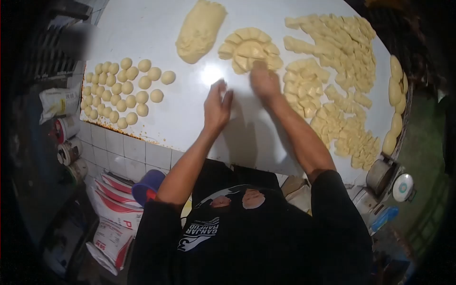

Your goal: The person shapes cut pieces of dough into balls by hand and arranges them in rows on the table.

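Note:
My right hand [265, 81] reaches to the near edge of a ring of cut dough pieces [249, 34], its fingers closed on a piece of dough there; the fingertips are partly hidden. A larger flat lump of dough [249, 51] lies inside that ring. To the left, my left hand [217, 108] hovers over the white tabletop [185, 104] with thumb and fingers apart and nothing visible between them. Rolled dough balls [127, 88] cover the left side of the table. Beyond the hands lies a thick dough slab [200, 31].
Cut dough strips [339, 42] and small dough chunks [346, 130] spread over the table's right side. Smooth oblong dough pieces [395, 90] line the right edge. Below the table are red-and-white sacks [114, 223], a purple bucket [147, 185] and a metal pot [377, 175].

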{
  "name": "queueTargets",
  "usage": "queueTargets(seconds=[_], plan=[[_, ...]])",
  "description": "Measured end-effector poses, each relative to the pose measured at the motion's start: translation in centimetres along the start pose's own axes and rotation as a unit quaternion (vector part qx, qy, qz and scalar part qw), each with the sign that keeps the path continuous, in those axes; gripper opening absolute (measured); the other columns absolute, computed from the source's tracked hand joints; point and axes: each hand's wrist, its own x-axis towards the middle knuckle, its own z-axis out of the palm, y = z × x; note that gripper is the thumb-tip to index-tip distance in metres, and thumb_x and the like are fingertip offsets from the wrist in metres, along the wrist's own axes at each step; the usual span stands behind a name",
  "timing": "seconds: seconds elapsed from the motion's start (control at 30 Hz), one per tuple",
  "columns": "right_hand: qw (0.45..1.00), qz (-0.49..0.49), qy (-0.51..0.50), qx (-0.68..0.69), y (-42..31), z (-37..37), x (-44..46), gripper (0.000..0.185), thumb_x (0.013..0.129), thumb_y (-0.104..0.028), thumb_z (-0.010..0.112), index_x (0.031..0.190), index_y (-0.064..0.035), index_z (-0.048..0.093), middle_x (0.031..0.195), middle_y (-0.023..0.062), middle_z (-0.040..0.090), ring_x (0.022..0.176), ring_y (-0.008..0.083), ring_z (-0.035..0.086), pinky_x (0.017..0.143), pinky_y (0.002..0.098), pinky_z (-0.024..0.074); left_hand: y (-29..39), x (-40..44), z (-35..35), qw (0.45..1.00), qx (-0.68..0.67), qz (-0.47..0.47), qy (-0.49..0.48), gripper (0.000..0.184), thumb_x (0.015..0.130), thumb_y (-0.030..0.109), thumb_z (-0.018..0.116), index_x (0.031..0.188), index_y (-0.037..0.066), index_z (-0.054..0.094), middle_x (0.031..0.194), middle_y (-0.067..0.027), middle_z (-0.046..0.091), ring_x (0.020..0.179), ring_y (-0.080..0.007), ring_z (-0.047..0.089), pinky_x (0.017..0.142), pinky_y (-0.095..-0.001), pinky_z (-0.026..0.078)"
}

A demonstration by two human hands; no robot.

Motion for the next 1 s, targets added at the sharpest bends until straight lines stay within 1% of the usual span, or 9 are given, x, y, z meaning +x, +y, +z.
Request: queueTargets(seconds=[0.1,0.17,0.3,0.5,0.63,0.77,0.87,0.9,1.0], plan=[[0.908,-0.206,-0.297,0.21,-5.4,1.6,-10.5,0.024,0.103,-0.022,0.057,0.093,-0.0064,0.072,0.09,0.0163,0.073,0.08,0.0361,0.073,0.076,0.0544,0.0566,1.5,4.6,3.2,0.986,0.106,0.128,0.025,0.041,0.102,0.013,0.067,0.141,0.004,0.062,0.133,-0.0213,0.068,0.121,-0.041,0.064,0.104,-0.0459,0.052],[0.76,-0.065,-0.379,0.524,-9.8,-6.7,-16.8,0.037,0.103,-0.037,0.062,0.104,-0.0022,0.074,0.103,0.0219,0.076,0.098,0.0426,0.073,0.089,0.0557,0.0559,1.3,6.8,3.7,0.973,0.146,0.176,0.001,0.037,0.099,0.011,0.068,0.135,0.004,0.064,0.131,-0.0212,0.067,0.12,-0.0425,0.062,0.102,-0.0468,0.051],[0.835,0.221,-0.193,0.466,-7.7,-6.8,-21.2,0.035,0.094,-0.037,0.077,0.096,-0.0024,0.07,0.1,0.0189,0.069,0.091,0.0417,0.07,0.086,0.0556,0.0552,0.4,5.0,1.2,0.992,0.061,0.056,-0.09,0.02,0.1,0.01,0.066,0.118,0.001,0.067,0.112,-0.0241,0.068,0.099,-0.0428,0.066,0.089,-0.0491,0.053],[0.966,-0.144,0.078,0.201,1.4,-2.2,-12.1,0.042,0.089,-0.042,0.082,0.092,-0.0051,0.062,0.098,0.0163,0.062,0.092,0.037,0.062,0.086,0.0485,0.0484,-9.2,-10.7,-16.1,0.934,0.241,0.166,-0.206,0.033,0.089,0.02,0.084,0.105,0.002,0.062,0.106,-0.0228,0.066,0.094,-0.0419,0.064,0.081,-0.0522,0.05],[0.965,0.13,0.141,0.179,-10.7,3.2,-7.1,0.029,0.094,-0.031,0.076,0.088,-0.0077,0.06,0.091,0.0164,0.059,0.084,0.0387,0.057,0.078,0.0512,0.044,-9.1,-6.8,-9.2,0.9,0.335,0.231,-0.158,0.038,0.083,0.027,0.087,0.105,0.007,0.064,0.107,-0.0181,0.065,0.101,-0.0394,0.061,0.088,-0.0524,0.047],[0.942,-0.134,-0.01,0.308,-9.7,1.6,-17.4,0.038,0.093,-0.039,0.078,0.081,-0.0073,0.061,0.085,0.0162,0.059,0.088,0.0388,0.063,0.082,0.055,0.0489,-9.8,-6.9,-10.3,0.908,0.207,0.3,-0.206,0.018,0.085,0.024,0.08,0.097,0.014,0.07,0.101,-0.012,0.064,0.1,-0.0357,0.062,0.084,-0.0505,0.048],[0.939,0.068,-0.316,0.118,-7.7,-0.7,-9.5,0.034,0.091,-0.04,0.079,0.099,-0.0082,0.071,0.104,0.0128,0.067,0.1,0.0377,0.064,0.089,0.0534,0.0501,-10.4,-1.2,-15.3,0.794,0.376,0.217,-0.425,0.017,0.087,0.025,0.079,0.092,0.014,0.066,0.098,-0.0099,0.063,0.092,-0.0329,0.06,0.08,-0.0464,0.047],[0.984,0.061,-0.079,0.149,-8.4,-0.3,-7.7,0.033,0.092,-0.039,0.078,0.098,-0.0069,0.071,0.099,0.0134,0.067,0.1,0.0378,0.063,0.093,0.0523,0.0477,-9.9,0.7,-13.2,0.856,0.332,0.293,-0.268,0.016,0.09,0.027,0.076,0.091,0.013,0.066,0.098,-0.01,0.064,0.091,-0.0329,0.061,0.081,-0.0478,0.047],[0.972,0.182,0.068,0.133,-15.1,3.3,-8.5,0.029,0.092,-0.033,0.079,0.096,-0.005,0.07,0.092,0.014,0.066,0.101,0.0389,0.062,0.096,0.0521,0.0462,-10.0,-3.5,-6.4,0.91,0.279,0.277,-0.128,0.02,0.088,0.026,0.078,0.095,0.012,0.066,0.1,-0.0114,0.065,0.099,-0.0346,0.063,0.088,-0.0499,0.048]])
